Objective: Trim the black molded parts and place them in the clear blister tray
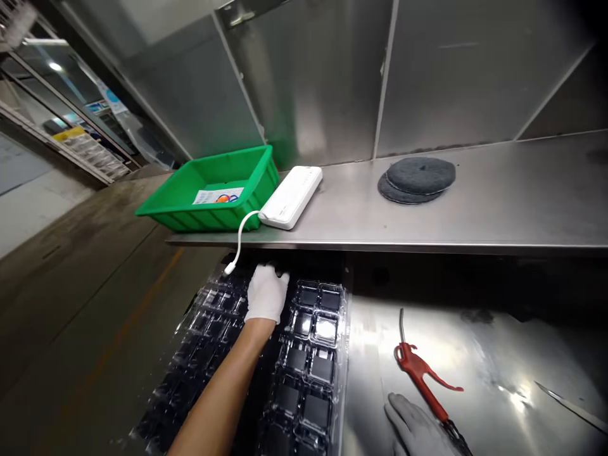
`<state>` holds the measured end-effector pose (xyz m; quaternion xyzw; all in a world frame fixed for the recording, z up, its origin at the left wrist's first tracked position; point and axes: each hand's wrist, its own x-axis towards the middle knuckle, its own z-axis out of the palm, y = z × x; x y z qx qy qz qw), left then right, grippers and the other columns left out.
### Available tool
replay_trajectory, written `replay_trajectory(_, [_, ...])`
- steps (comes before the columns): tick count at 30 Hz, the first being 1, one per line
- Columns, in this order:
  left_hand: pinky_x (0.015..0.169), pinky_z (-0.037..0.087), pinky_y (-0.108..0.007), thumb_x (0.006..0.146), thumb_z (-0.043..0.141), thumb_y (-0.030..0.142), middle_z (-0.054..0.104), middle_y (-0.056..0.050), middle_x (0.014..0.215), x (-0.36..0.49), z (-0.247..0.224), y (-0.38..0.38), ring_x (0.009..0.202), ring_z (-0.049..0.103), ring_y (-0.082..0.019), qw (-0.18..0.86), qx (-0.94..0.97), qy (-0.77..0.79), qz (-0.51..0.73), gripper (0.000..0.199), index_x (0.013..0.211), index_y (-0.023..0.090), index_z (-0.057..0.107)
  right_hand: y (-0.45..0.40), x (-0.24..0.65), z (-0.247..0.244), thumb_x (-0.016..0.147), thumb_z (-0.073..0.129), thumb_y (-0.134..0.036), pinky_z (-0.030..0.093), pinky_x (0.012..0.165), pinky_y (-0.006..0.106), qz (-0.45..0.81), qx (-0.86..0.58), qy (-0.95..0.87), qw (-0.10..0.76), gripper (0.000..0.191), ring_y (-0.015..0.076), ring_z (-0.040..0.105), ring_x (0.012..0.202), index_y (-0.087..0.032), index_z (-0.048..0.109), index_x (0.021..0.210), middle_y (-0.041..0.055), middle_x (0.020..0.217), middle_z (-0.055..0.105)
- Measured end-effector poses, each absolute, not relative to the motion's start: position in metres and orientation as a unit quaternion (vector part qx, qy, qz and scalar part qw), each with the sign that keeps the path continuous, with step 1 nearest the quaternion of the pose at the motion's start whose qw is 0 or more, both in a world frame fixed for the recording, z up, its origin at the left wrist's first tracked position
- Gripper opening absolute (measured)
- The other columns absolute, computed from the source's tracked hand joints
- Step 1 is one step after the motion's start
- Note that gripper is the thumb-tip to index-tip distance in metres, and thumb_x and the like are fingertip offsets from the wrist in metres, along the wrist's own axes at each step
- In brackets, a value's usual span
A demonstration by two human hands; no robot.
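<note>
My left hand (266, 294), in a white glove, reaches over the far end of a clear plastic tray (343, 380), and its fingertips are hidden in shadow. The tray's cells hold dark square parts (323, 366). A white cable's end (230, 268) lies just beyond my left hand. At the bottom right, my right hand (414, 425), in a pale glove, lies on a steel bench (494, 361) with its fingers apart. It holds nothing and is right beside a red air blow gun (418, 373).
A steel shelf (498, 221) runs above the bench, holding a green plastic crate (199, 220), a white flat device (291, 196) with its cable (240, 240), and stacked dark round pads (420, 180). A slim metal blade (570, 405) lies at the bench's right.
</note>
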<state>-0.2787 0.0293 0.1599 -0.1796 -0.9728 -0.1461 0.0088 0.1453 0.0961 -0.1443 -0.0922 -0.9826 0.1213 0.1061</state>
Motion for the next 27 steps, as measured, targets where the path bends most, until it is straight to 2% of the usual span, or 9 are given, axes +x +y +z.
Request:
replay_trajectory(3, [0.093,0.057,-0.041,0.095,0.059,0.034,0.077,-0.019,0.108,-0.289,0.157,0.049,0.105,0.072,-0.034,0.011,-0.195,-0.976,-0.101,0.032,0.11,0.014,0.078,0.096,0.144,-0.144,0.074,0.057,-0.015,0.062,0.097,0.045,0.136,-0.085,-0.981,0.105,0.067,0.0309,0.068,0.121,-0.029,0.07,0.138,0.0033,0.144,0.064])
replay_trajectory(7, [0.105,0.051,-0.046,0.098,0.053,0.028,0.072,-0.023,0.127,-0.285,0.155,0.062,0.118,0.068,-0.037,0.004,-0.246,-0.968,-0.05,0.036,0.118,0.011,0.076,0.096,0.137,-0.133,0.068,0.056,-0.012,0.064,0.095,0.045,0.128,-0.07,-0.983,0.107,0.069,0.0312,0.069,0.119,-0.024,0.072,0.134,0.0057,0.143,0.064])
replay_trajectory(12, [0.099,0.055,-0.043,0.097,0.048,0.021,0.075,-0.021,0.12,-0.273,0.152,0.065,0.109,0.072,-0.035,-0.022,-0.257,-0.966,-0.022,0.037,0.117,0.01,0.078,0.095,0.132,-0.124,0.069,0.055,-0.013,0.065,0.093,0.044,0.115,-0.072,-0.984,0.114,0.065,0.0316,0.07,0.117,-0.021,0.075,0.13,0.0071,0.141,0.066])
replay_trajectory(16, [0.103,0.053,-0.039,0.096,0.048,0.022,0.078,-0.018,0.115,-0.278,0.154,0.06,0.113,0.072,-0.033,-0.038,-0.245,-0.968,-0.024,0.036,0.111,0.014,0.08,0.095,0.125,-0.105,0.074,0.054,-0.014,0.059,0.106,0.05,0.189,-0.097,-0.977,0.018,0.067,0.0344,0.063,0.128,-0.021,0.07,0.138,0.0087,0.148,0.059])
replay_trajectory(19, [0.1,0.053,-0.05,0.097,0.048,0.029,0.077,-0.025,0.111,-0.273,0.165,0.062,0.11,0.072,-0.041,-0.045,-0.224,-0.973,-0.029,0.038,0.107,0.01,0.08,0.096,0.118,-0.087,0.073,0.052,-0.015,0.048,0.119,0.056,0.282,-0.133,-0.946,-0.085,0.073,0.0369,0.053,0.14,-0.018,0.064,0.145,0.0106,0.156,0.052])
replay_trajectory(22, [0.097,0.052,-0.059,0.1,0.043,0.039,0.075,-0.029,0.112,-0.241,0.172,0.081,0.108,0.07,-0.046,-0.049,-0.236,-0.969,-0.049,0.049,0.111,0.007,0.078,0.095,0.113,-0.084,0.071,0.053,-0.017,0.038,0.125,0.057,0.341,-0.16,-0.92,-0.103,0.077,0.0369,0.047,0.145,-0.016,0.061,0.148,0.0116,0.159,0.048])
replay_trajectory(24, [0.103,0.052,-0.051,0.102,0.042,0.043,0.075,-0.023,0.119,-0.206,0.165,0.108,0.114,0.07,-0.039,-0.082,-0.301,-0.947,-0.081,0.049,0.116,0.012,0.077,0.094,0.111,-0.092,0.069,0.055,-0.017,0.036,0.126,0.057,0.348,-0.166,-0.919,-0.076,0.076,0.0372,0.047,0.143,-0.015,0.063,0.144,0.0122,0.157,0.05])
replay_trajectory(26, [0.105,0.052,-0.035,0.102,0.049,0.048,0.076,-0.012,0.126,-0.17,0.147,0.144,0.118,0.07,-0.027,-0.148,-0.386,-0.904,-0.11,0.044,0.124,0.021,0.075,0.092,0.108,-0.104,0.068,0.059,-0.018,0.039,0.124,0.056,0.337,-0.168,-0.926,-0.039,0.071,0.0377,0.051,0.139,-0.016,0.066,0.139,0.0128,0.154,0.054])
replay_trajectory(27, [0.102,0.053,-0.034,0.1,0.054,0.049,0.076,-0.013,0.125,-0.156,0.135,0.164,0.116,0.071,-0.026,-0.177,-0.411,-0.887,-0.113,0.044,0.125,0.019,0.074,0.091,0.105,-0.11,0.068,0.061,-0.017,0.043,0.121,0.054,0.329,-0.17,-0.928,-0.025,0.066,0.0376,0.054,0.136,-0.017,0.069,0.133,0.0125,0.152,0.056])
